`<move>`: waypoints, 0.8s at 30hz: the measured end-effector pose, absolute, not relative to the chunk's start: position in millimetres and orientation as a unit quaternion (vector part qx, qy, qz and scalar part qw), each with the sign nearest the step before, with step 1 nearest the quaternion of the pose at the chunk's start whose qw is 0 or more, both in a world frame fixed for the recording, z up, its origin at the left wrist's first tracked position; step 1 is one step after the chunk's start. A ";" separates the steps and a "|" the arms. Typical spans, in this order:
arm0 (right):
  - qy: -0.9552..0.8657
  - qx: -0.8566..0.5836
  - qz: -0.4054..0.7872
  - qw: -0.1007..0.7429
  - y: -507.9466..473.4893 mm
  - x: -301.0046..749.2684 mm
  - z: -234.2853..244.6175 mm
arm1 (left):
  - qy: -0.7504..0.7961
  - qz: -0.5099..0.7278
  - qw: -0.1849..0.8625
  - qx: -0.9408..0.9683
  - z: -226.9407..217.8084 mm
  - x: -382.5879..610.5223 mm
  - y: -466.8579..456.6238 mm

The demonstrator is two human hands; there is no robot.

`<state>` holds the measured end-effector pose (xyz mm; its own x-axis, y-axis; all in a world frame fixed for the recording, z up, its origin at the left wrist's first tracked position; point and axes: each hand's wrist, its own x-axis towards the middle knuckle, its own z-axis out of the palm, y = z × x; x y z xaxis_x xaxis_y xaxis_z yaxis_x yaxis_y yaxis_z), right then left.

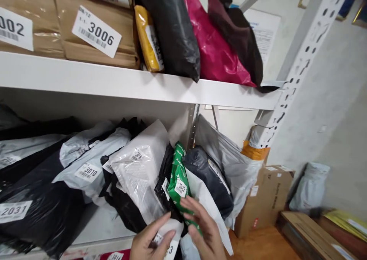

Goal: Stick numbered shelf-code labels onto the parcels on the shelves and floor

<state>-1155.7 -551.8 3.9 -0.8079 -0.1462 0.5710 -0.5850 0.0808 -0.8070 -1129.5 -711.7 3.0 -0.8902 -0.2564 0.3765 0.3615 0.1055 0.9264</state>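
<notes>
My left hand (pixel 150 239) is at the bottom edge, its fingers curled round the lower end of a white parcel (pixel 170 239) with a partly hidden number label. My right hand (pixel 202 229) is beside it with its fingers stretched out and resting against a green parcel (pixel 179 178) labelled 3022. That green parcel stands upright on the lower shelf (pixel 94 229), wedged between a black bag (pixel 164 180) and a white envelope (pixel 206 201). A white bubble mailer (pixel 140 172) labelled 3016 leans just left of them.
The lower shelf holds several black and grey mailers labelled 3010 (pixel 87 172) and 2031 (pixel 14 211). On the upper shelf (pixel 114 80) sit cardboard boxes, one labelled 3006 (pixel 96 31), with yellow, black and pink bags. A perforated upright post (pixel 298 65) and a cardboard box (pixel 265 199) stand on the right.
</notes>
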 end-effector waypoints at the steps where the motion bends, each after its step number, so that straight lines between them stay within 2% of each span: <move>1: -0.702 0.245 0.653 0.143 -549.4 -1146.8 0.7 | -0.691 -0.698 0.188 -0.025 2.2 -1132.4 -710.2; 4: -0.668 0.172 0.716 0.112 -549.3 -1129.9 -10.9 | -0.651 -0.756 0.060 -0.039 2.7 -1142.1 -703.5; 7: -0.618 0.110 0.757 0.180 -548.9 -1125.3 -21.0 | -0.636 -0.762 -0.045 -0.111 2.3 -1148.2 -695.1; 9: -0.602 0.083 0.754 0.249 -543.1 -1123.7 -24.7 | -0.668 -0.727 -0.047 -0.153 1.4 -1148.1 -691.1; 12: -0.677 0.134 0.663 0.291 -527.2 -1118.9 -24.5 | -0.767 -0.596 0.045 -0.231 7.6 -1142.2 -688.4; 14: -0.733 0.192 0.592 0.273 -515.9 -1115.0 -20.9 | -0.820 -0.480 0.078 -0.301 22.2 -1137.6 -687.9; 16: -0.742 0.194 0.587 0.259 -506.6 -1112.3 -16.3 | -0.858 -0.361 0.110 -0.349 44.7 -1136.8 -687.4; 19: -0.682 0.134 0.682 0.229 -496.9 -1114.3 -13.8 | -0.880 -0.208 0.200 -0.377 79.6 -1148.5 -685.0; 24: -0.496 0.033 0.864 0.076 -493.8 -1132.1 -31.5 | -0.897 -0.027 0.101 -0.430 97.8 -1183.8 -678.4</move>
